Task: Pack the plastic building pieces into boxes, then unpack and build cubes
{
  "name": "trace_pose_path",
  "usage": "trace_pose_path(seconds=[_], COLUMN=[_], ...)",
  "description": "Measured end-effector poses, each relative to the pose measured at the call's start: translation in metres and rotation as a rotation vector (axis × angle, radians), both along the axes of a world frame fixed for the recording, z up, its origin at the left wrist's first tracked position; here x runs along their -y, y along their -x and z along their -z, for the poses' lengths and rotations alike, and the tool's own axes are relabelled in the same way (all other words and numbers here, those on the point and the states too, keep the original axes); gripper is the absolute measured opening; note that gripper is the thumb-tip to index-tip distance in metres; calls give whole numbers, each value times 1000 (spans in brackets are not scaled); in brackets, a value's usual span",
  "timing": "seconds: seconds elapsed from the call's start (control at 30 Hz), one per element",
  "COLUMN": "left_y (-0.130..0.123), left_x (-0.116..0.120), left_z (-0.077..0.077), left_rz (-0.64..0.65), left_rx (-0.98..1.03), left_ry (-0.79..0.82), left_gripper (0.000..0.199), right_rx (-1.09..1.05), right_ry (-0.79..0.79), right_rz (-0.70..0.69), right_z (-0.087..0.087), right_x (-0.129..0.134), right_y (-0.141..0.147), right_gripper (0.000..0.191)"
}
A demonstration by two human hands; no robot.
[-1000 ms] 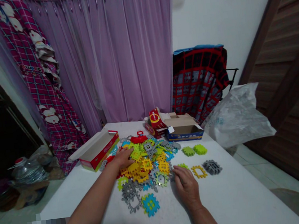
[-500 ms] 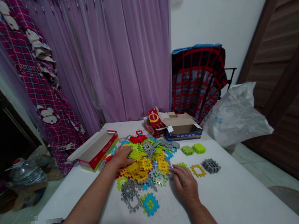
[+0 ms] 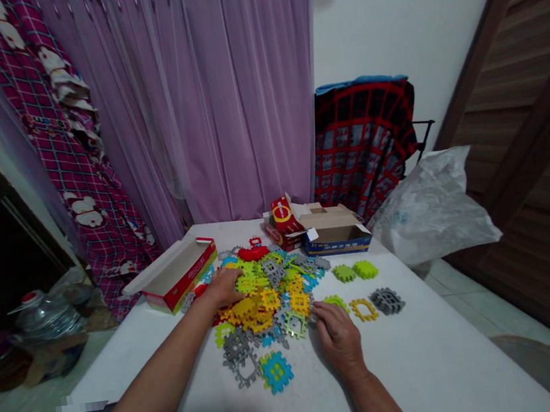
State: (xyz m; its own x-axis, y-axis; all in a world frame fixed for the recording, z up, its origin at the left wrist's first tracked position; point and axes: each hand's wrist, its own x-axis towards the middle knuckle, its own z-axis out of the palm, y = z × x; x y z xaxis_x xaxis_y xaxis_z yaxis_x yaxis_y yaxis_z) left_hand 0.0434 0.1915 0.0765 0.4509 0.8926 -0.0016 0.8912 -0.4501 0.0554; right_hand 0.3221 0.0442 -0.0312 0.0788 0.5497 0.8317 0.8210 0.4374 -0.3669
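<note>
A heap of plastic interlocking tiles in yellow, green, grey, blue and red covers the table's middle. My left hand rests on the heap's left side, thumb and fingers apart; the fingertips are partly hidden among the tiles. At the heap's right edge is my right hand, low over the table, its fingers curled together; whatever they hold is hidden. Just beyond it lie a green tile, a yellow frame tile and stacked grey tiles. A blue-and-green tile lies in front of the heap.
An open red box stands left of the heap. Behind it on the right are a red box and an open blue box. Two green tile piles sit on the white table. A plastic bag hangs past the right edge.
Both hands stay in nearly the same places, with only a slight shift of the right hand. The whole view has moved a little. No tile has visibly changed place.
</note>
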Motion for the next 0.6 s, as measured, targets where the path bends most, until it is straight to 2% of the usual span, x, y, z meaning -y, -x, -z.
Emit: trace_pose_path(seconds=[0.13, 0.3, 0.47, 0.6], left_y=[4, -6, -24, -28], left_x=[14, 53, 93, 106], left_z=[-6, -6, 9, 14], left_rz=[-18, 94, 198, 247], left_rx=[99, 225, 305, 346], left_ry=[-18, 38, 133, 179], left_gripper=[49, 63, 78, 81], right_rx=[0, -35, 60, 84], right_ry=[-3, 26, 110, 147], right_rz=[3, -14, -188, -291], right_z=[-1, -15, -35, -40], right_x=[0, 3, 13, 23], right_y=[1, 14, 32, 40], right_gripper=[23, 30, 53, 41])
